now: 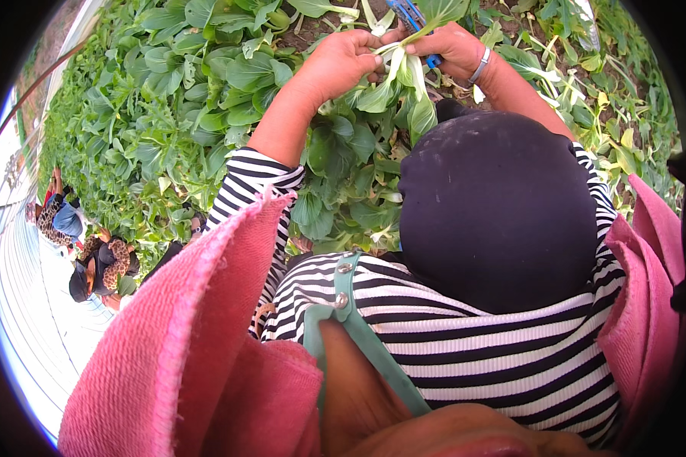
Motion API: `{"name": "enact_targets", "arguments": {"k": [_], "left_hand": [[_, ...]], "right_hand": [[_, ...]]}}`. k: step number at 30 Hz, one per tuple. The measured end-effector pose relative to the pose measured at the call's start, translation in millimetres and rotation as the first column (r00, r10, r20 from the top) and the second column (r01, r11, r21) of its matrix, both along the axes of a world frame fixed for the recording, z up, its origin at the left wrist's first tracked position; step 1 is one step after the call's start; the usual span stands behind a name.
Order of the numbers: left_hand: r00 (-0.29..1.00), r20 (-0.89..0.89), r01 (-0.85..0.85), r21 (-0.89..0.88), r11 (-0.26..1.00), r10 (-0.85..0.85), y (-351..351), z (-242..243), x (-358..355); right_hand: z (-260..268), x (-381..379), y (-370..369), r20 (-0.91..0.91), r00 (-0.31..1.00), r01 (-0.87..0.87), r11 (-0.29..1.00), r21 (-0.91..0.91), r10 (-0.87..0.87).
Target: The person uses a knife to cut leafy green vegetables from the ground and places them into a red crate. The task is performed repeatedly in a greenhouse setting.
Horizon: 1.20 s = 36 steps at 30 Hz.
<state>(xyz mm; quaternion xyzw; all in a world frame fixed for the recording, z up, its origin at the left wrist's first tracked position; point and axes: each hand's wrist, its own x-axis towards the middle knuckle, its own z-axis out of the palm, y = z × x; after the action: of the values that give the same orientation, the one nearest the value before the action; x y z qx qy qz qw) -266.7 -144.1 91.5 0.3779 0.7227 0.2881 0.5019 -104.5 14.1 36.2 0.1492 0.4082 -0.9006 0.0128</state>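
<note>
My left hand (349, 60) pinches the pale stems of a small bunch of bok choy leaves (401, 74), which hangs leaf-down between my hands. My right hand (456, 50) meets it there, its thumb against the base of the stems. A blue utility knife (411, 20) lies in the right hand, its handle passing under the thumb; I cannot tell whether its blade is out. One broader green leaf (443, 10) sticks up above that hand. Just beyond, a cut bok choy base (377, 21) with white stalks rests near the soil.
Dense leafy plants (166, 97) fill the left. Cut stalks and yellowed leaves (554, 74) litter the soil at right. My dark-clothed knee (497, 205) rises close below the hands. Two people (106, 260) (60, 220) crouch at far left, beside white sheeting (28, 297).
</note>
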Motion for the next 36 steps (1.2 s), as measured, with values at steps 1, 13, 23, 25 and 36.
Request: {"name": "enact_targets", "arguments": {"k": [1,13,23,25,36], "left_hand": [[0.981,-0.174,0.084,0.011,0.996,-0.081,0,-3,0],[0.677,-0.706,-0.017,0.269,0.963,0.209,12,-27,-53],[0.980,-0.067,0.174,-0.168,0.970,-0.188,18,3,15],[0.986,0.128,0.124,-0.137,0.983,-0.107,12,-2,13],[0.986,-0.090,0.136,-0.075,0.988,-0.143,-11,-23,7]], "right_hand": [[-1,0,0,0.038,0.999,-0.004,0.999,0.041,0.003],[-1,5,5,0.121,0.988,0.077,0.987,0.139,-0.094],[-5,-16,-9,0.196,0.946,0.089,0.791,0.606,-0.257],[-5,-16,-9,0.190,0.950,0.123,0.857,0.500,-0.247],[-23,6,4,0.223,0.969,0.061,0.978,0.199,-0.105]]}}
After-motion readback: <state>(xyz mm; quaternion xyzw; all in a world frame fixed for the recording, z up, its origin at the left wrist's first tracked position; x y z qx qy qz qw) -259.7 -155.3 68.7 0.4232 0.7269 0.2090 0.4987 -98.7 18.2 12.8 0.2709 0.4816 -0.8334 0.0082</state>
